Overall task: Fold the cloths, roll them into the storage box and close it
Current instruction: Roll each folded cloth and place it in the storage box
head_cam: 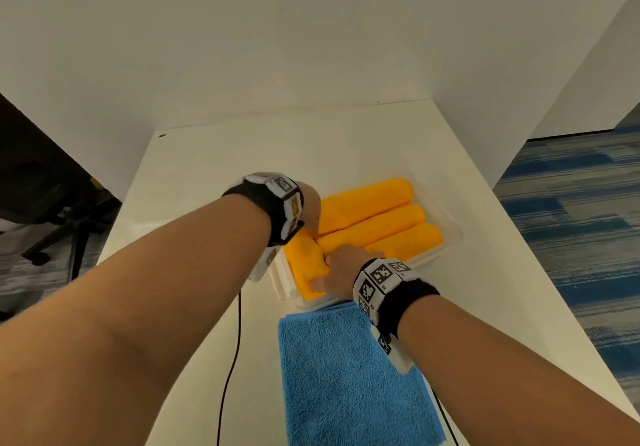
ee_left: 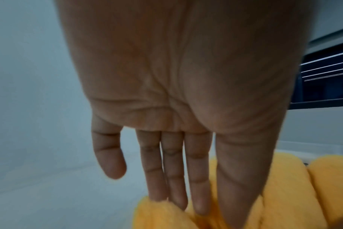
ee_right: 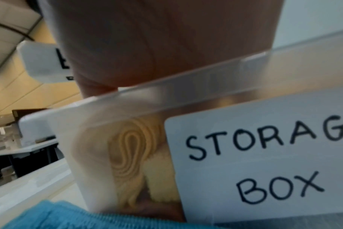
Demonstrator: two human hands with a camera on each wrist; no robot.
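Note:
A clear storage box (head_cam: 450, 237) sits on the white table, and its near wall (ee_right: 68, 139) carries a "STORAGE BOX" label (ee_right: 264, 155). Three orange cloth rolls (head_cam: 374, 227) lie side by side in it. A fourth orange roll (head_cam: 306, 262) stands across the box's left end. My left hand (head_cam: 310, 210) rests flat on the orange cloth with its fingers (ee_left: 176, 193) straight. My right hand (head_cam: 337, 269) reaches over the near rim and pinches the fourth roll; most of its fingers are hidden. A folded blue cloth (head_cam: 346, 376) lies in front of the box.
A ridged plastic edge (head_cam: 277, 279) lies against the box's left side. A black cable (head_cam: 235, 341) runs over the table under my left arm. White walls stand behind the table. A chair base (head_cam: 69, 234) is on the left and blue carpet (head_cam: 571, 220) on the right.

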